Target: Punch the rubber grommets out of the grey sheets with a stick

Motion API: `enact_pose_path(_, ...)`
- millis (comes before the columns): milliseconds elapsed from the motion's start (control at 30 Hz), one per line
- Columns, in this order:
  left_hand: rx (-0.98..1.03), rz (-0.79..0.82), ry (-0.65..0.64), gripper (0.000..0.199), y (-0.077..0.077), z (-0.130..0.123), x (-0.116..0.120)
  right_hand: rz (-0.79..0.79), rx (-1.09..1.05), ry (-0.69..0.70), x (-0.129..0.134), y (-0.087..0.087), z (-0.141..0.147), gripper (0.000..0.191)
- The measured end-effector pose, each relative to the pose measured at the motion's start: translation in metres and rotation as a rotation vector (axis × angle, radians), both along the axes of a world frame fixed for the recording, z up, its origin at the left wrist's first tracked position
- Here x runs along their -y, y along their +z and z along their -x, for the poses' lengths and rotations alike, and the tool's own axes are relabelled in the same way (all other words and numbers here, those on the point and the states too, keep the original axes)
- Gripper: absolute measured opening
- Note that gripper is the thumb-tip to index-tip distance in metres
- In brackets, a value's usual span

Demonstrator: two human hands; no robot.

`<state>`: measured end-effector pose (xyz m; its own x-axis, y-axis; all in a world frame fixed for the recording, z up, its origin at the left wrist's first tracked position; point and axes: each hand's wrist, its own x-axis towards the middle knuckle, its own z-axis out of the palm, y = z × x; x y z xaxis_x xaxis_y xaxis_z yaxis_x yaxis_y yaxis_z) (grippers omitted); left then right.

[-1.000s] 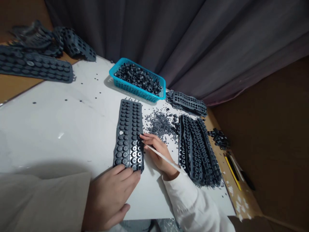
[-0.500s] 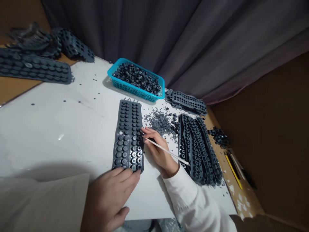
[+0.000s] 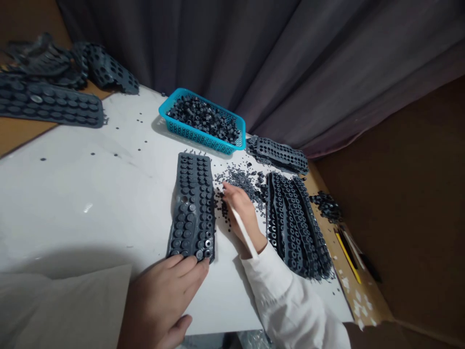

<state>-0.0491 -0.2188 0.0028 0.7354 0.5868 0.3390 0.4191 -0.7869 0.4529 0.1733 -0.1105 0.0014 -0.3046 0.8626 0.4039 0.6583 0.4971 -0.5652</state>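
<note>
A dark grey rubber sheet [image 3: 194, 194] with rows of round raised caps lies lengthwise on the white table. My left hand [image 3: 169, 286] rests across its near end, fingers stretched over the edge and thumb apart. My right hand [image 3: 241, 211], just right of the sheet, has a thin white stick [image 3: 243, 230] between closed fingers; the stick slants back over the wrist, and its front tip is hidden. Beneath and ahead of that hand spreads a scatter of tiny dark discs [image 3: 240, 177].
A blue basket [image 3: 203, 140] of small dark parts stands at the back. To the right lie stacked rubber strips [image 3: 298, 223] and another bundle [image 3: 278, 154]. More sheets [image 3: 54, 104] lie at left. A yellow-handled tool [image 3: 348, 256] sits by the right edge.
My right hand has moved off the sheet to the right, toward the loose discs, and the stick has turned steeper. The white spot on the sheet now looks dark. My left hand stays on the sheet.
</note>
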Motion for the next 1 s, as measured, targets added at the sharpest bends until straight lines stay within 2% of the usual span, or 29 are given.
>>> enact_pose_path(100,-0.003,-0.031,0.008,0.056,0.001,0.0,0.0,0.034,-0.096,-0.078,-0.002,0.007,0.0,0.014)
enact_pose_path(233,-0.01,-0.048,0.041,0.055,0.005,-0.001,0.0,0.234,-0.215,0.077,0.005,0.008,0.005,0.012)
enact_pose_path(333,-0.089,0.019,0.044,0.052,0.01,-0.003,-0.002,0.286,-0.247,0.109,0.007,0.004,0.007,0.012)
enact_pose_path(433,-0.132,0.059,0.054,0.051,0.014,-0.005,-0.002,0.288,-0.252,0.112,0.006,0.001,0.006,0.012)
enact_pose_path(733,-0.072,0.072,0.12,0.046,0.016,-0.006,0.0,0.315,-0.282,0.11,0.007,0.001,0.005,0.014)
enact_pose_path(900,-0.069,-0.008,0.097,0.047,0.015,-0.007,-0.001,0.251,-0.207,0.144,0.007,0.002,0.005,0.01)
enact_pose_path(1000,-0.05,0.004,0.109,0.048,0.014,-0.006,0.001,0.18,-0.119,0.173,0.004,-0.002,0.004,0.012)
